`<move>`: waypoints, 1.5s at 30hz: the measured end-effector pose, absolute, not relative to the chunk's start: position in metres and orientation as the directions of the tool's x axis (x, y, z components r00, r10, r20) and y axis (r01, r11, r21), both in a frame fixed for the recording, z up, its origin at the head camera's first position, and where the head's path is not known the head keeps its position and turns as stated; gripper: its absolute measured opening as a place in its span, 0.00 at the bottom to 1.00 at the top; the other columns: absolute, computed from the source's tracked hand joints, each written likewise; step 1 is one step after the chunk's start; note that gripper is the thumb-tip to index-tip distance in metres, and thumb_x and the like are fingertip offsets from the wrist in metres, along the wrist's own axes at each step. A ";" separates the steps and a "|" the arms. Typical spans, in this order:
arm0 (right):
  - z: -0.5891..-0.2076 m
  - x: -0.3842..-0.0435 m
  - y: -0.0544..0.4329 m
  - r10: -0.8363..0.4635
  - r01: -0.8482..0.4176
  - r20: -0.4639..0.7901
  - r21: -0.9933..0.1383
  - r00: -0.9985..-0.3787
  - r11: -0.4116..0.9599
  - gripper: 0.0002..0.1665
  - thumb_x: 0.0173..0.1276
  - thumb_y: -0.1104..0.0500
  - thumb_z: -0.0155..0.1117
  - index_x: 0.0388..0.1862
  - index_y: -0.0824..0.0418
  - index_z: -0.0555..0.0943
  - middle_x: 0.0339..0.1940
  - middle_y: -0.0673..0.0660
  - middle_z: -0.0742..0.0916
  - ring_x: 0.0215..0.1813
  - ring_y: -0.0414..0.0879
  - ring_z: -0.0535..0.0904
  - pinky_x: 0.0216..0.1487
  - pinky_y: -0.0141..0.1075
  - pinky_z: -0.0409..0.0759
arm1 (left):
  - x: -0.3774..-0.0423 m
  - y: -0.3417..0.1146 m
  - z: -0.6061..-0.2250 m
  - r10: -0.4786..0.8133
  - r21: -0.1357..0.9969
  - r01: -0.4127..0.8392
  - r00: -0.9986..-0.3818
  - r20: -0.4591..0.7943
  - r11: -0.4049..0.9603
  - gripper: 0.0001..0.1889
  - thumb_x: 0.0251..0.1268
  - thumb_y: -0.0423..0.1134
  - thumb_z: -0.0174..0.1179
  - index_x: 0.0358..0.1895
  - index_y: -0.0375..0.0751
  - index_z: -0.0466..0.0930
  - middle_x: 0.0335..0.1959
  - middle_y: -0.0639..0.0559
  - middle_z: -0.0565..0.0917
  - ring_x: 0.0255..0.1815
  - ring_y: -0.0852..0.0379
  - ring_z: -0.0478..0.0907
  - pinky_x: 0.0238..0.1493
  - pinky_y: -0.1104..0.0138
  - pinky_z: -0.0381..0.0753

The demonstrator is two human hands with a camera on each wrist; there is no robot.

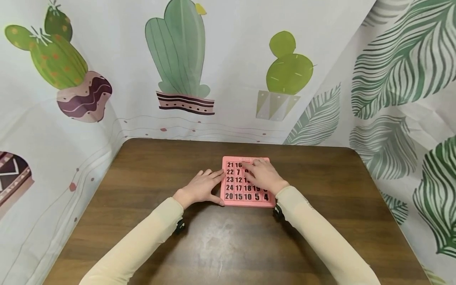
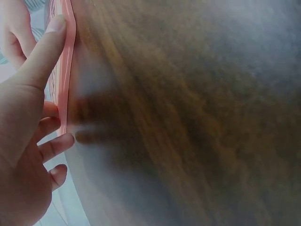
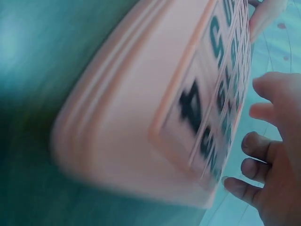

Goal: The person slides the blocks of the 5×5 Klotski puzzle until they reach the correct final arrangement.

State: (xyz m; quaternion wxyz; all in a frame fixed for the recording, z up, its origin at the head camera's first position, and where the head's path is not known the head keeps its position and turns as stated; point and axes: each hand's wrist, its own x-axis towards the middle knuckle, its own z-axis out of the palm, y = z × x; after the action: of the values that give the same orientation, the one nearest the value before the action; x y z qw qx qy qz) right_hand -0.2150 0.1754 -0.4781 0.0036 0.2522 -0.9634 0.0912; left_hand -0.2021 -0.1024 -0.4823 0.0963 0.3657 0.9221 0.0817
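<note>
A pink number slide puzzle (image 1: 248, 202) lies flat on the table, its square tiles printed with black numbers. My left hand (image 1: 200, 187) is at its left side, fingertips by the edge and thumb near the lower left corner. In the left wrist view that thumb rests against the puzzle's pink rim (image 2: 68, 61), with the other fingers loosely bent beside it. Over the upper right tiles, my right hand (image 1: 265, 176) is spread and covers several numbers. The right wrist view shows its fingers (image 3: 256, 146) slightly bent above the tile face; contact is hard to tell.
The brown wooden table (image 1: 171, 158) extends around the puzzle on all sides. Behind it and at both sides hangs a white cloth (image 1: 235, 51) printed with cacti and leaves. Both forearms reach in from the near edge, with a dark wrist device under each sleeve.
</note>
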 end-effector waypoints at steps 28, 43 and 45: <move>-0.485 -0.208 0.188 -0.488 -0.489 0.044 -0.142 -0.872 0.861 0.26 0.81 0.49 0.57 0.71 0.59 0.80 0.36 0.58 0.81 0.44 0.54 0.72 0.51 0.51 0.72 | -0.200 -0.104 -0.484 0.706 0.232 0.673 -0.700 -0.109 0.703 0.60 0.50 0.73 0.71 0.81 0.39 0.63 0.82 0.43 0.62 0.67 0.43 0.68 0.65 0.47 0.66; -0.483 -0.202 0.241 -0.367 -0.373 0.068 -0.183 -0.928 0.910 0.28 0.79 0.48 0.59 0.72 0.58 0.80 0.30 0.54 0.75 0.38 0.52 0.66 0.43 0.46 0.68 | -0.203 -0.102 -0.482 0.701 0.238 0.667 -0.705 -0.108 0.706 0.59 0.51 0.73 0.71 0.81 0.40 0.62 0.82 0.44 0.62 0.70 0.43 0.68 0.69 0.45 0.64; -0.485 -0.200 0.244 -0.362 -0.365 0.051 -0.174 -0.931 0.915 0.28 0.79 0.48 0.59 0.72 0.58 0.79 0.30 0.54 0.76 0.38 0.52 0.66 0.43 0.45 0.68 | -0.203 -0.102 -0.482 0.705 0.235 0.671 -0.702 -0.104 0.703 0.59 0.51 0.73 0.71 0.81 0.39 0.63 0.82 0.44 0.63 0.69 0.43 0.68 0.68 0.45 0.65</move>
State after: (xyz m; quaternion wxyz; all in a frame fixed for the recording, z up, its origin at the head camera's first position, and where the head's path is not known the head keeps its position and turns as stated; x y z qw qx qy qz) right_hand -0.2003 0.2441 -0.4847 0.0088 0.1856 -0.9784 0.0904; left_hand -0.2025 -0.1025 -0.4820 0.0936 0.3745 0.9181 0.0900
